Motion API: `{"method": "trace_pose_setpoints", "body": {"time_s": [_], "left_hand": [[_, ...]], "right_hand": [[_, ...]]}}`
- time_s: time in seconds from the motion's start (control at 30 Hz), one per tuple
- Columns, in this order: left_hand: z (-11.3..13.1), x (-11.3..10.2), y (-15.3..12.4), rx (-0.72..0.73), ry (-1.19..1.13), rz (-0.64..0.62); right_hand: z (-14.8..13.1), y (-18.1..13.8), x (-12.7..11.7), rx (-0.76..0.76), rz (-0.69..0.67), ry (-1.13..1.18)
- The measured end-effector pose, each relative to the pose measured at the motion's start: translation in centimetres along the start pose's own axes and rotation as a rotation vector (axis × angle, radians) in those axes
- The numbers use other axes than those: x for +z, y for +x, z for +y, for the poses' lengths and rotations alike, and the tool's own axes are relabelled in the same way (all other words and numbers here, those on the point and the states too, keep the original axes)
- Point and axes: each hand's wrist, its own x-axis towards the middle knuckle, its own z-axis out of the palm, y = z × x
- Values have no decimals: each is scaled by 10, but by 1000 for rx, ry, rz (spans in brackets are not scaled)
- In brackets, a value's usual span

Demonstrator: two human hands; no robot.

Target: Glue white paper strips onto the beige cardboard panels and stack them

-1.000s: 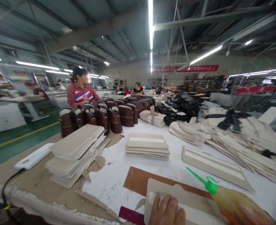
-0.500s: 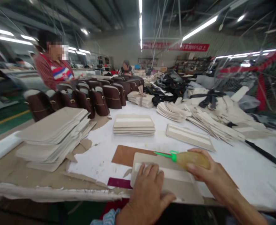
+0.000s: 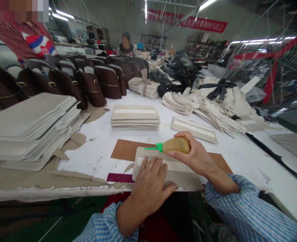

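Note:
My left hand [image 3: 151,179] lies flat, fingers stretched out, on a beige panel [image 3: 186,178] with a white strip, at the table's near edge. My right hand [image 3: 192,153] grips a squeeze bottle [image 3: 175,145] of yellowish glue, held sideways just above the panel. Its green nozzle [image 3: 152,148] points left over the panel's far edge. The panel rests on a brown cardboard sheet [image 3: 123,149]. A dark red strip [image 3: 119,177] lies to the left of the panel.
A neat stack of the same panels [image 3: 135,116] sits behind, and one single panel [image 3: 194,129] to its right. A tall beige pile [image 3: 30,127] fills the left. Brown bags [image 3: 98,82] stand in rows. Loose pieces [image 3: 221,111] spread right. Two people work farther back.
The view has tilted down toward the table edge. My right hand has brought the glue bottle in over the panel, nozzle now pointing left. My left hand stays flat on the panel.

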Motion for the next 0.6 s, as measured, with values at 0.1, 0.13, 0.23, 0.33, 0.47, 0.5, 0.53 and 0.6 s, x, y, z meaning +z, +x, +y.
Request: {"method": "trace_pose_setpoints", "body": {"time_s": [0.1,0.13,0.23,0.33,0.47,0.5,0.53,0.6], "left_hand": [[1,-2,1,2,-7,-9],[1,-2,1,4,-8,-8],[1,-3,1,7,-8,0],[2,-4,1,10,-18,2],[2,-3,1,4,-38,-9],[2,-3,1,1,-39,-12],[2,-3,1,0,-39,-12],[2,-4,2,1,-36,-11]], "right_hand": [[-6,7,7,-62,-45,8],[-8,9,9,-79,-55,8],[-11,14,15,-115,-74,-12],[-10,18,19,-149,-84,-55],[-10,21,21,-204,-111,-124],[-12,22,21,-233,-120,-143],[-13,23,20,-269,-131,-166],[-18,27,18,-354,-151,-219]]}}
